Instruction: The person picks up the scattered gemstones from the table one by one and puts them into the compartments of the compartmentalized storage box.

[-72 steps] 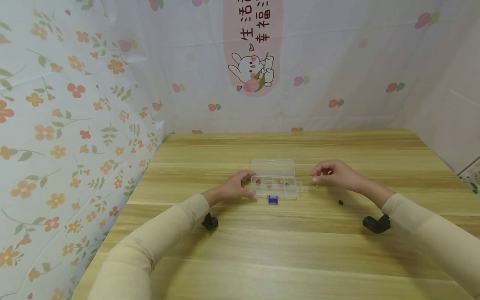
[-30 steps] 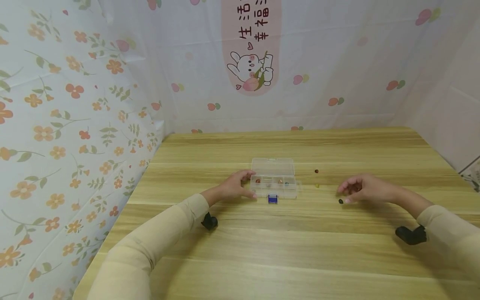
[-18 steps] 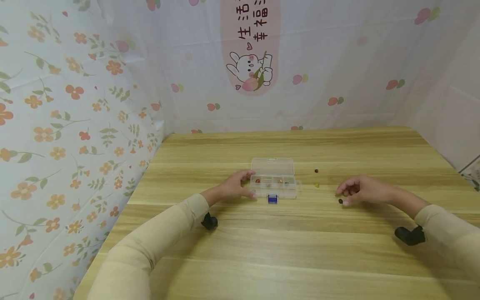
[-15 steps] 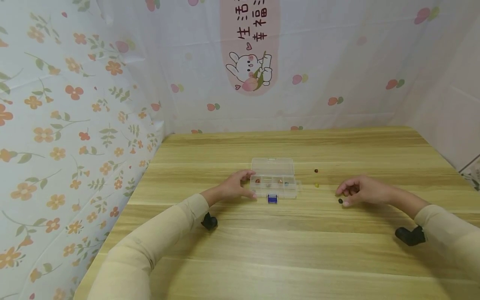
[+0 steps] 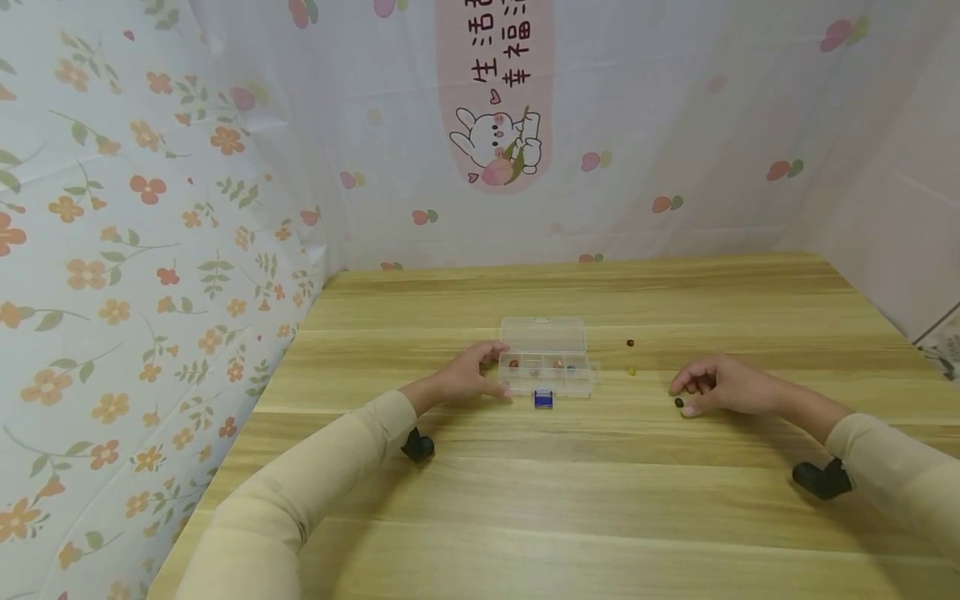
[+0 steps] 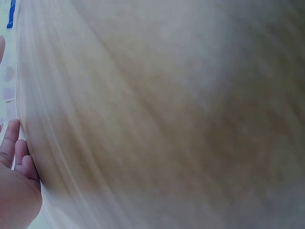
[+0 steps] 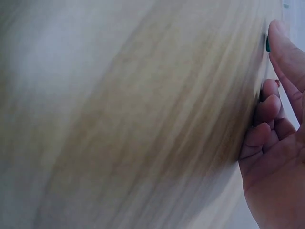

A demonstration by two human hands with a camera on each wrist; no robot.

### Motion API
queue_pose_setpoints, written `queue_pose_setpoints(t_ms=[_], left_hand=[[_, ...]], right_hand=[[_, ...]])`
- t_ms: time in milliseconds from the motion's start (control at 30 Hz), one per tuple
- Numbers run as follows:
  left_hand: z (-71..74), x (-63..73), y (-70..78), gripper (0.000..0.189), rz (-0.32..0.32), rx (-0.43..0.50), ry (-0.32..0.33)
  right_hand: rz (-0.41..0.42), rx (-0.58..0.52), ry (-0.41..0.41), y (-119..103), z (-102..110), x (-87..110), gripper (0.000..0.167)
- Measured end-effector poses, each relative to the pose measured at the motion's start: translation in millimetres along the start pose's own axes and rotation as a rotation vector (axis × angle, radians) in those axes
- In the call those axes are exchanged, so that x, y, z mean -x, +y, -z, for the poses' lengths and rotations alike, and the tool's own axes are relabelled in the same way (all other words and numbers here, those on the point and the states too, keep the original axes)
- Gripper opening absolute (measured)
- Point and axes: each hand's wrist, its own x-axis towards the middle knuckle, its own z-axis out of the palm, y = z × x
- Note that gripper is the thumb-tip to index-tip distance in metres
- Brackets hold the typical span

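Observation:
A clear plastic compartment box (image 5: 577, 386), its lid tilted back behind it, stands mid-table with a blue clasp (image 5: 543, 400) in front. Small coloured beads lie in several compartments. My left hand (image 5: 465, 372) holds the box's left end, thumb at the near corner and fingers at the far one. To the right, my right hand (image 5: 727, 385) has thumb and forefinger on either side of a dark green bead (image 5: 678, 402) on the table, its other fingers curled. In the right wrist view the green bead (image 7: 268, 44) shows beside the thumb; contact is hard to tell.
A dark red bead (image 5: 631, 342) and a yellow bead (image 5: 632, 372) lie on the wooden table (image 5: 525, 500) between box and right hand. Black wrist mounts (image 5: 418, 446) hang under both sleeves. Patterned cloth (image 5: 360, 125) hangs behind and on the left.
My right hand has gone from near the yellow and red beads rightward to the dark green bead, then stayed there. The red bead has come into sight. My left hand keeps its place.

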Motion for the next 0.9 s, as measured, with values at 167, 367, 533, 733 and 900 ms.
queue_pose_setpoints(t_ms=[167, 367, 533, 733, 900], left_hand=[[-0.7, 0.7, 0.5, 0.081, 0.002, -0.013, 0.005], [-0.7, 1.1, 0.6, 0.081, 0.003, -0.012, 0.007], [-0.6, 0.8, -0.2, 0.080, 0.004, 0.001, 0.008], [-0.3, 1.1, -0.1, 0.081, 0.004, 0.001, 0.005], [-0.2, 0.5, -0.3, 0.081, -0.005, 0.006, 0.002]], right_hand=[[0.012, 0.015, 0.024, -0.5, -1.8, 0.6, 0.026], [0.007, 0.016, 0.043, 1.0, -4.7, 0.1, 0.023], [-0.012, 0.018, 0.048, 2.8, -5.5, -0.9, 0.022], [-0.009, 0.020, 0.048, 3.7, -6.2, -1.1, 0.020], [0.013, 0.029, 0.060, 3.5, -6.8, -1.2, 0.017]])
